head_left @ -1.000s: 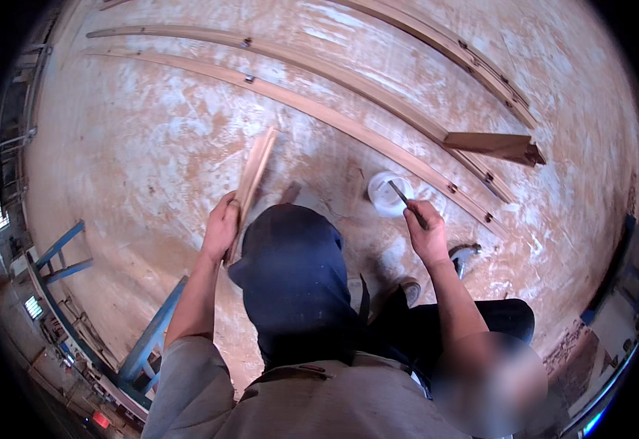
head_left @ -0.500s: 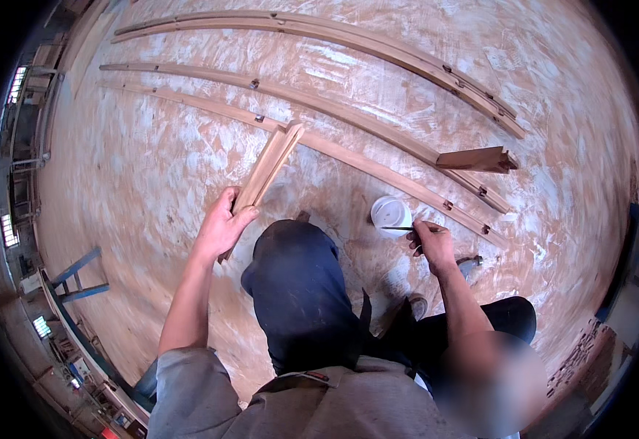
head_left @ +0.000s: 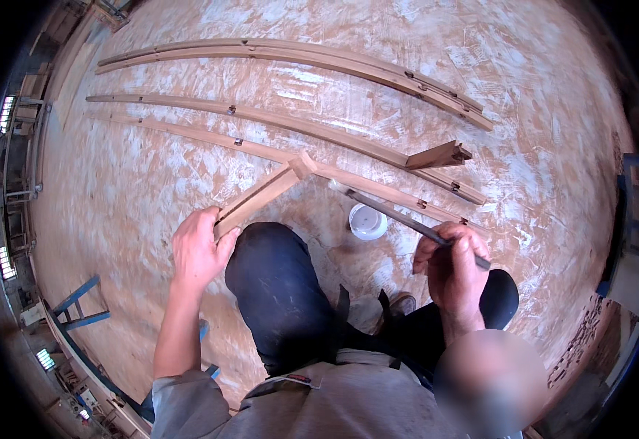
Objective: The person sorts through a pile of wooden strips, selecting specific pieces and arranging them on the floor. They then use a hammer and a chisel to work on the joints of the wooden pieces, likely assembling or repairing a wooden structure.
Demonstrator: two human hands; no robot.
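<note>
Wood strip [head_left: 261, 197] sits clasped in left hand [head_left: 199, 249] (brush [head_left: 407, 218] in right hand [head_left: 455, 267]).

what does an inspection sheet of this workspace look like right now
surface: pale chipboard floor, streaked with white smears
job's things: short wooden strip held at its near end, far end touching a long curved wooden strip; thin brush pointing toward that joint; small white tub on the floor beside the knee
clutter: two more curved wooden strips farther off; short wooden block lying across one of them
grippers: left hand closed on the short strip; right hand closed on the brush
cables: nothing seen
surroundings: blue metal frame at lower left; windows along the left rim
</note>
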